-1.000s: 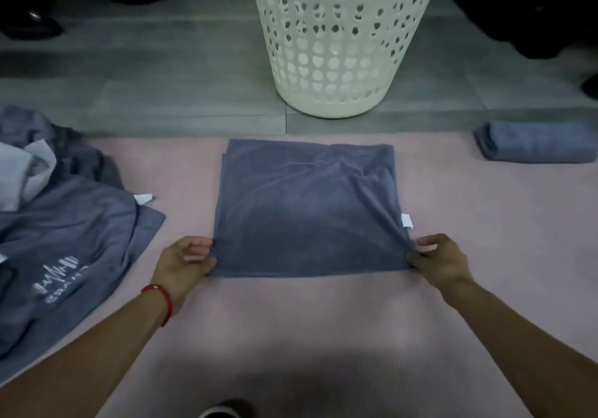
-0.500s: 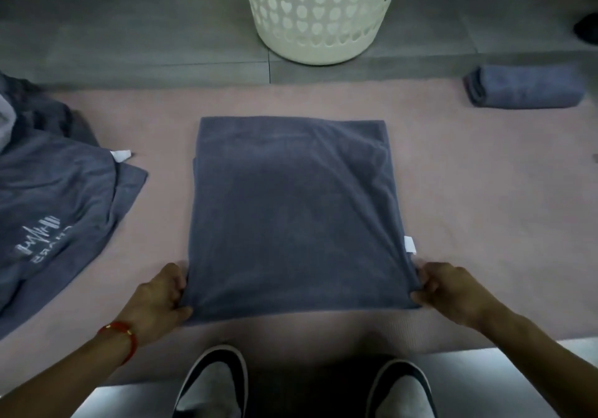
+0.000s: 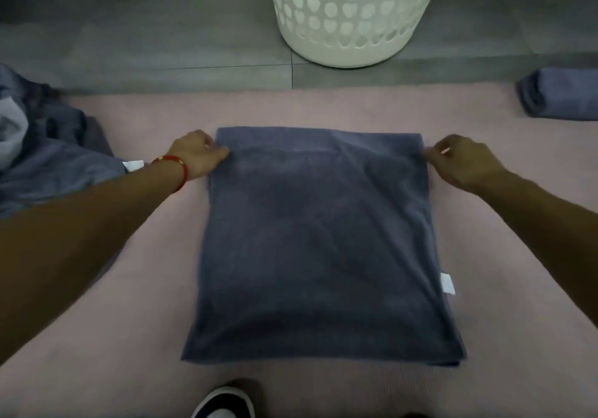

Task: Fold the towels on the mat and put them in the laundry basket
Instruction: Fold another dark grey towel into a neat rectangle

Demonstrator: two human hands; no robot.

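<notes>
A big soft pink mat [image 3: 485, 272] covers the floor here, and past its far edge lie grey floor tiles [image 3: 145, 29]. In the middle of the mat lies a folded blue-grey towel [image 3: 320, 249], flat and almost square, with a small white tag [image 3: 447, 283] poking out on its right side. A tall white plastic laundry basket with heart-shaped holes [image 3: 352, 19] stands on the tiles, just past the mat and behind the towel. On the left side of the mat sits a messy heap of blue-grey towels [image 3: 48, 158], not folded. Far off on the right edge lies a rolled-up blue-grey towel [image 3: 559, 98].

The person reaches out with both arms. The left hand [image 3: 197, 155] pinches the far left corner of the folded towel, fingers curled tight on the cloth. The right hand [image 3: 462, 160] pinches the far right corner the same way. A thin red string bracelet [image 3: 176, 168] goes round the left wrist. Down at the near edge, the tip of a black and white shoe [image 3: 223, 401] shows on the mat.
</notes>
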